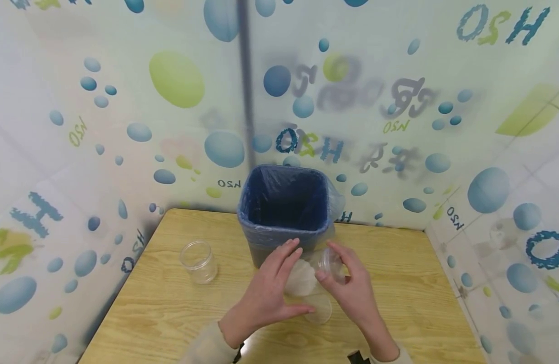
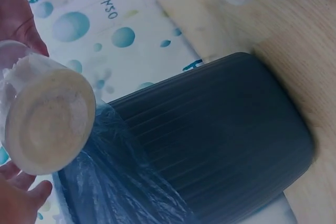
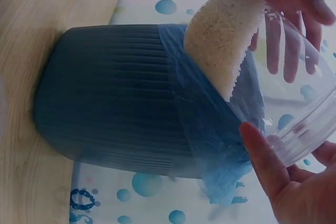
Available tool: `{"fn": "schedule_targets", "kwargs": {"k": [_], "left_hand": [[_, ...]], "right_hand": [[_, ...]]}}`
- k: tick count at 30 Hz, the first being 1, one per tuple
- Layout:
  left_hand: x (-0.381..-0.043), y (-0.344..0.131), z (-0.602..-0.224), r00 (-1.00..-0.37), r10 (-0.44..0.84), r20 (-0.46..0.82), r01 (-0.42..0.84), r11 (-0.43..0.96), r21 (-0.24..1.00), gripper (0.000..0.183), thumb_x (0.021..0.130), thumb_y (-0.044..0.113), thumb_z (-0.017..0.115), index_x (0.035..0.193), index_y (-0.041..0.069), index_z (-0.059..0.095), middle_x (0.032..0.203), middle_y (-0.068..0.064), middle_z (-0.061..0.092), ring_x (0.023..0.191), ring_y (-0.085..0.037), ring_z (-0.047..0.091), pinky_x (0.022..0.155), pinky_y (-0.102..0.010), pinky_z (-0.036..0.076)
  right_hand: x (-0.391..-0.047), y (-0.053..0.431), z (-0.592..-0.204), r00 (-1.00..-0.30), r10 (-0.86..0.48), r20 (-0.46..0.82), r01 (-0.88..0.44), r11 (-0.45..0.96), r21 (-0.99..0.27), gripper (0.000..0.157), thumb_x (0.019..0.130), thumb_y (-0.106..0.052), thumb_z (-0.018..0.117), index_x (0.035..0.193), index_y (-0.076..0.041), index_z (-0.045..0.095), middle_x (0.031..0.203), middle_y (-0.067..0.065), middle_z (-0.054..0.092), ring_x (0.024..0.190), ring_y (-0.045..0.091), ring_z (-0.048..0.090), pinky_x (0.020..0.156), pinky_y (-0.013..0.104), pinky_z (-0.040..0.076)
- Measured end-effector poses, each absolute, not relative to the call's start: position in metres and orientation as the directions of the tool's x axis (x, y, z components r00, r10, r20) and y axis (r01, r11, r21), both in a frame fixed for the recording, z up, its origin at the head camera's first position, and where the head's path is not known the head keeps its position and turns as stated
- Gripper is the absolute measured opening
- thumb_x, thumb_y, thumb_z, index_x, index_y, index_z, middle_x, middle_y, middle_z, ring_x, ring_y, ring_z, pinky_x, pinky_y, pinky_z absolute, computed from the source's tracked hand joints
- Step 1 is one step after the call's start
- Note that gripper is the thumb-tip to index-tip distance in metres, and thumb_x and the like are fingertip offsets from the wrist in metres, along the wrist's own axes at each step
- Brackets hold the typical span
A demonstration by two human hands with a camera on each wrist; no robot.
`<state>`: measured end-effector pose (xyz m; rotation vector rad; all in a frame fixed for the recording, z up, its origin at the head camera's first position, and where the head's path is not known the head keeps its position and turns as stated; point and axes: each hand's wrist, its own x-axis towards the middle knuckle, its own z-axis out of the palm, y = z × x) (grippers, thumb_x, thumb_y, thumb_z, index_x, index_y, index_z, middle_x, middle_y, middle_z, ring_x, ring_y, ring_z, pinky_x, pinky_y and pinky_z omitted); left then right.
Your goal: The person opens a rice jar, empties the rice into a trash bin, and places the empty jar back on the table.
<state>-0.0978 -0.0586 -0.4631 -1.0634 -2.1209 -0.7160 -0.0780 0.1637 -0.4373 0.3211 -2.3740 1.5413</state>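
Jar: clear, colourless; filling: off-white to beige, finely flecked brown | second jar: clear; lid: see-through, pale rim | bin: dark blue-grey, ribbed lines; liner: translucent blue | table: yellow-tan, wood-grained | wall sheet: whitish, blue and lime spots, blue-green lettering; sleeve: cream

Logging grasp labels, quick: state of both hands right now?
Left hand: open, beside the clear jar; contact unclear.
Right hand: closed, holding the jar.
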Motion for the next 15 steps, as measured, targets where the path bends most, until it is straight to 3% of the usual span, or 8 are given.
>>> {"fn": "schedule_targets", "kwargs": {"k": [4,11,15], "left_hand": [[-0.0976,-0.0563,-0.4617,-0.453,0.481,0.750,0.819,0.558,0.137,0.121,0.064,0.066,0.090,0.151,-0.004,0.042,0.157,-0.021,0.043,0.144,-0.035,0.045,0.113,-0.051,0.042],[-0.0973,-0.0555,-0.4618,-0.461,0.479,0.747,0.804,0.583,0.122,0.122,0.063,0.066,0.091,0.151,-0.004,0.042,0.155,-0.022,0.045,0.144,-0.035,0.045,0.114,-0.050,0.042],[-0.0978,-0.0549,-0.4617,-0.451,0.473,0.757,0.799,0.591,0.107,0.124,0.063,0.067,0.091,0.151,-0.005,0.042,0.153,-0.022,0.048,0.142,-0.037,0.047,0.114,-0.050,0.042]], "right_hand": [[-0.0771,0.1594,-0.4378,-0.923,-0.040,0.383,-0.368,0.379,-0.849,0.062,0.084,-0.013,0.084,0.142,-0.010,0.061,0.132,0.007,0.063,0.107,0.029,0.056,0.062,0.029,0.058],[-0.0747,0.1551,-0.4369,-0.906,-0.055,0.420,-0.407,0.390,-0.826,0.063,0.083,-0.018,0.083,0.142,-0.024,0.062,0.133,0.001,0.062,0.109,0.026,0.058,0.061,0.030,0.057],[-0.0740,0.1527,-0.4367,-0.888,-0.068,0.456,-0.443,0.397,-0.804,0.064,0.081,-0.020,0.084,0.142,-0.018,0.062,0.135,0.000,0.062,0.111,0.025,0.059,0.062,0.032,0.059]]}}
